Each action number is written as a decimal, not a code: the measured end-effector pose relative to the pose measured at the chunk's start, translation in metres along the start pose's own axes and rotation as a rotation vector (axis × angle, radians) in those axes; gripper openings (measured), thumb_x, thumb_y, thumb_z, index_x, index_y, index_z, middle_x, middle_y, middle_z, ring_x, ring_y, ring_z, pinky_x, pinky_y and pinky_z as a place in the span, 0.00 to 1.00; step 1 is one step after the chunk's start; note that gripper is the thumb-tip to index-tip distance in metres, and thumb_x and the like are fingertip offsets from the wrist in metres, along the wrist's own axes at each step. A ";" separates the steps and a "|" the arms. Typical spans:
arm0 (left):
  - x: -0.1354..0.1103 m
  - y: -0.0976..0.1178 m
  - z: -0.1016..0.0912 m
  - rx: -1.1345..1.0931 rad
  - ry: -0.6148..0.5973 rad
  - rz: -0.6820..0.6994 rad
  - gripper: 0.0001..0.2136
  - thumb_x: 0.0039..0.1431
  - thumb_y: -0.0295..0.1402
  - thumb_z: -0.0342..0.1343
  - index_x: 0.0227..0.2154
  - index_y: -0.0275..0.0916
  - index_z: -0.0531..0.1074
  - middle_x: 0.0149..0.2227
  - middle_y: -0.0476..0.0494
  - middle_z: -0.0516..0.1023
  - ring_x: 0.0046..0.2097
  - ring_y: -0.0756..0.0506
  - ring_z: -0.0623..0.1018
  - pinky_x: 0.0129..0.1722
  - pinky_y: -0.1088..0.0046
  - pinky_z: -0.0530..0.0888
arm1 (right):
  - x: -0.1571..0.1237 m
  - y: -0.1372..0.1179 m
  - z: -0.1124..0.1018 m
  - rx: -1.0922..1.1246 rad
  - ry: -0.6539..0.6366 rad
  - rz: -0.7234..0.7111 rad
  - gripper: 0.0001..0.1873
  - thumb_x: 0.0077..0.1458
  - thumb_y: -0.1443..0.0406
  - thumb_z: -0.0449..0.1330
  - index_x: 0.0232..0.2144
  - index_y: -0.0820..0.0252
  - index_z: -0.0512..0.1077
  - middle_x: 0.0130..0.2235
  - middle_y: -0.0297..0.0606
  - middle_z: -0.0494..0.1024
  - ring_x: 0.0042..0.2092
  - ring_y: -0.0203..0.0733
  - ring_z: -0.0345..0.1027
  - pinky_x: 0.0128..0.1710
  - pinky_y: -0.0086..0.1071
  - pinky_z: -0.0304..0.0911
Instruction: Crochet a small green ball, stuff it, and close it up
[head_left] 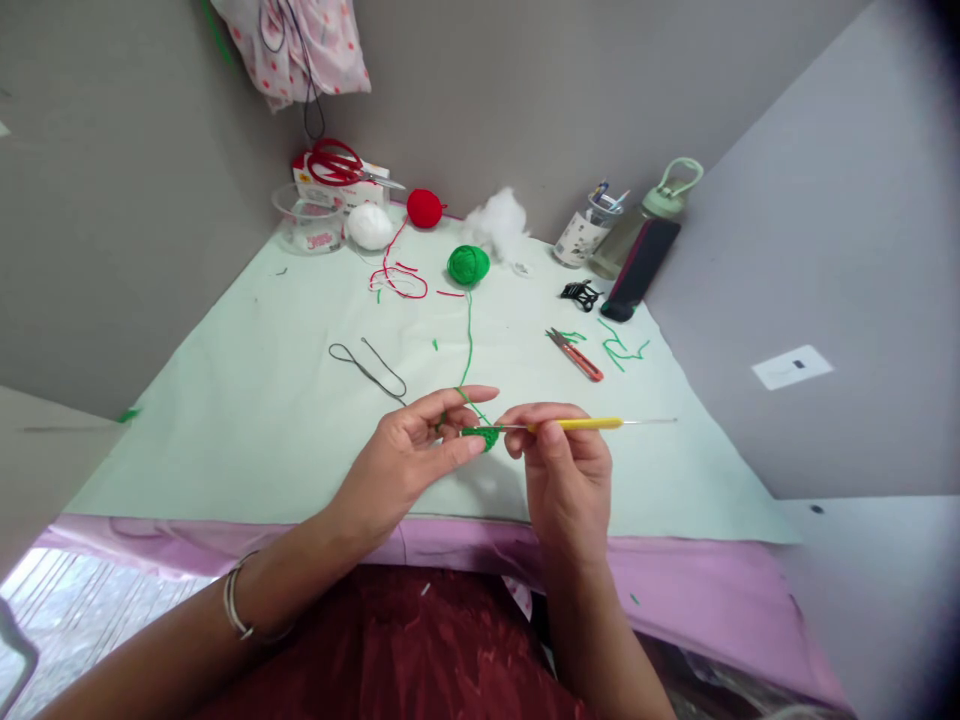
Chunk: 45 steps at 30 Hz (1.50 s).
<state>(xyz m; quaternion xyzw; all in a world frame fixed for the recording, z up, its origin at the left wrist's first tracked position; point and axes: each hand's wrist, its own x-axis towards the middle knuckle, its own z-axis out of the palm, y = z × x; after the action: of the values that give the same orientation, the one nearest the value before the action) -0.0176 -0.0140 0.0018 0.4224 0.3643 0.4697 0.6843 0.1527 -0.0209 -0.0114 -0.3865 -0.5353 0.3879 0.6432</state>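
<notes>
Between the thumb and fingers of my left hand (pixel 420 440) is a small green crochet piece (pixel 489 437). Green yarn (pixel 470 340) runs from a green yarn ball (pixel 468 265) down over my raised left index finger to the piece. My right hand (pixel 562 450) grips a crochet hook (pixel 585 424) by its yellow handle. The hook's thin metal shaft points left and meets the green piece; whether its tip sits inside a stitch is too small to tell. A second metal end sticks out to the right of the handle.
Thread snips (pixel 576 356) lie right of centre near green yarn scraps (pixel 622 345). Behind stand a red yarn ball (pixel 425 208), a white ball (pixel 370 227), white stuffing (pixel 499 222), a clear tub (pixel 309 225), red scissors (pixel 337 163), a pen cup (pixel 585 235), a bottle (pixel 637 225) and a phone (pixel 641 270).
</notes>
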 end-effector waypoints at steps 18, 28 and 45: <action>-0.001 0.008 0.002 0.346 0.065 0.134 0.18 0.59 0.30 0.65 0.52 0.47 0.82 0.32 0.50 0.72 0.40 0.46 0.73 0.50 0.67 0.68 | -0.005 -0.013 0.000 -0.132 -0.066 -0.176 0.10 0.70 0.66 0.56 0.41 0.54 0.78 0.38 0.37 0.84 0.35 0.40 0.76 0.34 0.37 0.72; 0.000 0.005 0.005 0.530 0.137 0.346 0.16 0.58 0.26 0.63 0.49 0.45 0.82 0.31 0.51 0.73 0.35 0.48 0.72 0.47 0.67 0.71 | -0.006 -0.016 -0.006 -0.383 -0.224 -0.354 0.13 0.68 0.72 0.55 0.45 0.54 0.77 0.40 0.39 0.84 0.44 0.45 0.79 0.42 0.42 0.74; 0.001 0.008 -0.004 0.205 -0.066 0.056 0.15 0.62 0.33 0.65 0.52 0.49 0.80 0.37 0.51 0.74 0.42 0.50 0.73 0.46 0.72 0.68 | 0.001 -0.004 0.000 0.186 0.002 0.049 0.10 0.70 0.63 0.57 0.38 0.54 0.78 0.37 0.34 0.84 0.33 0.34 0.74 0.37 0.31 0.70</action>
<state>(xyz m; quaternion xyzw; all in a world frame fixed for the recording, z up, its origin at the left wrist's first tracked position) -0.0235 -0.0106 0.0074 0.5153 0.3757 0.4349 0.6357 0.1532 -0.0221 -0.0072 -0.3382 -0.4868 0.4513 0.6671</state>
